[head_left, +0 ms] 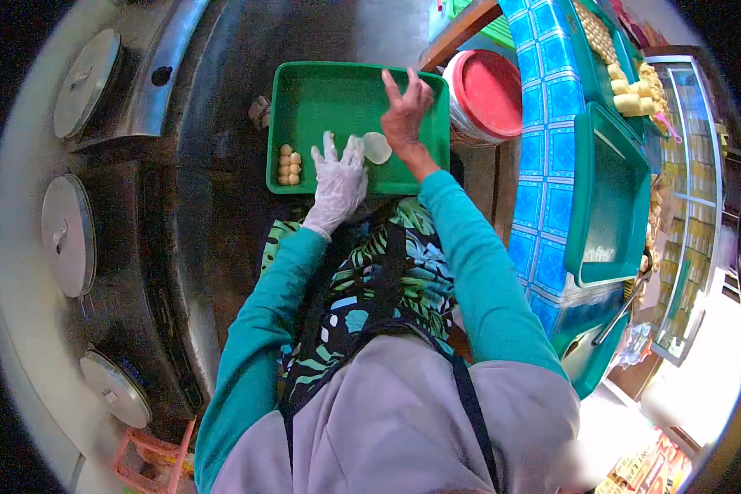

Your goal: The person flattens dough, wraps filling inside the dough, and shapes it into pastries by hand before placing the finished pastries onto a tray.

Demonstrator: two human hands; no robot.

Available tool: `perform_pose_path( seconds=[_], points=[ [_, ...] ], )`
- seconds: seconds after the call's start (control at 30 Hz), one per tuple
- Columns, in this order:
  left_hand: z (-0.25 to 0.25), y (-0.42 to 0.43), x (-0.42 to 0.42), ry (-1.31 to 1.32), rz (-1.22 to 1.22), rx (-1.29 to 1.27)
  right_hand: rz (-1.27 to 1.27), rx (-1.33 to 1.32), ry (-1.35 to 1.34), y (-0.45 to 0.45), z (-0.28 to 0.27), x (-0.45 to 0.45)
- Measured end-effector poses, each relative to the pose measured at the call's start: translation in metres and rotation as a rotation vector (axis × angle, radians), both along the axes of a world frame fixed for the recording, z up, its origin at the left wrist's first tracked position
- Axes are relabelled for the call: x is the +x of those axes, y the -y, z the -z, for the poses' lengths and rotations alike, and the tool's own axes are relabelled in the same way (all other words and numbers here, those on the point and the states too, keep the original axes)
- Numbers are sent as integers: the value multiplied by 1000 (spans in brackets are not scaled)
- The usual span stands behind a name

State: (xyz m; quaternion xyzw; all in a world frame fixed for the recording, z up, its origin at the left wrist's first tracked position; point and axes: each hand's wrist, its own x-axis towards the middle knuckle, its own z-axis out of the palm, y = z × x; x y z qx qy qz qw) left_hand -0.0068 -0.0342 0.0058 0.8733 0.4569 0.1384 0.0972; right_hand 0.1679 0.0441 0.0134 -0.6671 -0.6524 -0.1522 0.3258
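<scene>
Well off to the left of all the fingers, three round metal lids (70,235) stand in a row along a dark surface. Nearer, just outside the tray wall, sits a crumpled pale thing (259,113) too blurred to make out. Inside the green tray (329,95), a little to the left of the gloved fingertips, small pale-brown balls (290,167) lie packed together in the near left corner. Next comes the left hand (338,179) in a clear glove, its fingers spread and pointing away from the body, low over the tray; whether anything lies under the palm I cannot tell. Just right of those fingers — between the two hands — a flat white disc (377,148) lies on the tray floor, though contact with the glove is unclear. The bare right hand (406,111) is over the tray's right side, beyond the disc, fingers parted and seemingly gripping nothing. Right of its fingers, outside the tray, stands a bucket with a red lid (487,95); farther right, a blue tablecloth (539,177) carries a second green tray (609,202).
</scene>
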Motion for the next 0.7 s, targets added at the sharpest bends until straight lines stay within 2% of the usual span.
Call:
perform_pose_path(
  seconds=[0.03,0.1,0.13,0.23,0.37,0.4,0.47,0.53,0.57,0.6,0.63,0.67,0.7],
  points=[
    [1,-3,4,0,4,0,4,0,0,11,1,9],
    [4,-10,13,-65,26,34,-213,-349,113,42,4,24],
    [7,-14,16,-106,41,2,-259,-358,120,53,7,24],
    [9,-21,19,-130,81,-26,-234,-375,201,75,15,21],
    [-3,-24,18,-257,95,-1,-206,-425,42,81,6,27],
    [-5,-20,18,-175,88,52,-202,-414,45,82,7,27],
    [-4,-14,14,-166,164,37,-106,-471,303,97,19,24],
    [-6,-10,20,-161,224,19,-84,-461,240,101,29,30],
    [-9,-9,23,-165,215,24,-60,-605,197,97,18,30],
    [-15,-9,28,-144,209,28,-43,-568,136,92,17,31],
    [-20,-10,32,-124,198,29,-76,-484,-51,80,0,32],
    [-18,-11,33,-126,233,50,-109,-231,-120,69,-23,31],
    [-13,-9,33,-136,266,64,-53,-141,-68,47,-54,35]
  ],
)
